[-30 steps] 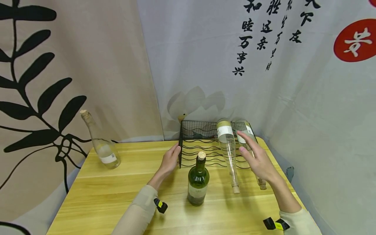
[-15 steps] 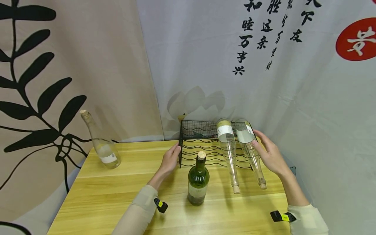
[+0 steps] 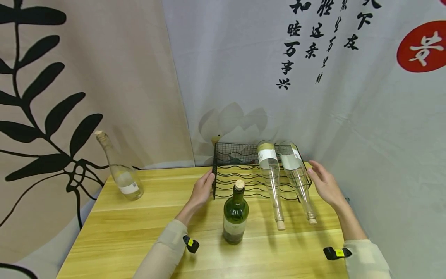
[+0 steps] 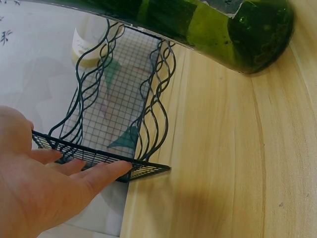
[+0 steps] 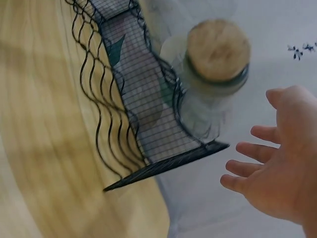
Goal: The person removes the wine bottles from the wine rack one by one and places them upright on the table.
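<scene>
My left hand (image 3: 201,190) touches the left end of a black wire wine rack (image 3: 240,150), its fingers straight against the mesh in the left wrist view. Two clear corked bottles lie on the rack's right half, a left one (image 3: 270,170) and a right one (image 3: 296,174), necks toward me. To the right of the rack, my right hand (image 3: 325,186) holds nothing, fingers spread; the right wrist view shows it apart from the end panel (image 5: 168,167), near a cork (image 5: 218,49). A green wine bottle (image 3: 235,217) stands upright in front of the rack.
Another clear corked bottle (image 3: 124,174) stands at the table's back left. The wooden table (image 3: 139,236) backs onto a printed cloth (image 3: 230,69), which also hangs close along the right side. The green bottle is between my forearms.
My right hand has moved from over the right clear bottle, rightward and out past the rack's right end. The left hand, rack and green bottle have kept their places.
</scene>
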Demonstrator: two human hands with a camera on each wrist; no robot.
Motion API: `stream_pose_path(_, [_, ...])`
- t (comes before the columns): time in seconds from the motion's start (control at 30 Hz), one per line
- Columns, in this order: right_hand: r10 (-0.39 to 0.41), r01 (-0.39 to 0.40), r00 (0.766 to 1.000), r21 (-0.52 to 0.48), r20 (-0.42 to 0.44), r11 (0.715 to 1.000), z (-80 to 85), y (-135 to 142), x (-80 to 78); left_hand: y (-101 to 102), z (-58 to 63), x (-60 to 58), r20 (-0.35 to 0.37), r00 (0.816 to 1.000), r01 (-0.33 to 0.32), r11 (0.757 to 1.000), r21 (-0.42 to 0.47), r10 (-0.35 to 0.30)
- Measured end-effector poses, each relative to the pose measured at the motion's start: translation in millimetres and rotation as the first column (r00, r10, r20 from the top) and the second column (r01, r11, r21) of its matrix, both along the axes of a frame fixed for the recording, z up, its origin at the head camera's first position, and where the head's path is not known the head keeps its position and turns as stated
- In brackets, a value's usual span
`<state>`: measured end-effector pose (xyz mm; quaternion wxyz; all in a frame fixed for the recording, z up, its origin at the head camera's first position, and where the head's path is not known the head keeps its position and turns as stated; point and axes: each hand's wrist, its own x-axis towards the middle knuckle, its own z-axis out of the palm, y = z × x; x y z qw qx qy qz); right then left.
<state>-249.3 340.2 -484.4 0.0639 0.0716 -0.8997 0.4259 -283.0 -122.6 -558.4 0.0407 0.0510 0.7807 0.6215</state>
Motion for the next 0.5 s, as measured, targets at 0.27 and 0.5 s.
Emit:
stream_pose_path(0.27, [-0.031, 0.033, 0.996, -0.022, 0.086, 0.999, -20.8, 12, -5.6, 0, 1.6, 0.1, 0.010, 1.000, 0.003, 1.000, 0.022, -0.003])
stream_pose_path(0.5, [-0.019, 0.038, 0.985, -0.111, 0.170, 0.993, -38.6, 17, -9.5, 0, 1.9, 1.7, 0.016, 1.000, 0.013, 0.999, 0.035, -0.013])
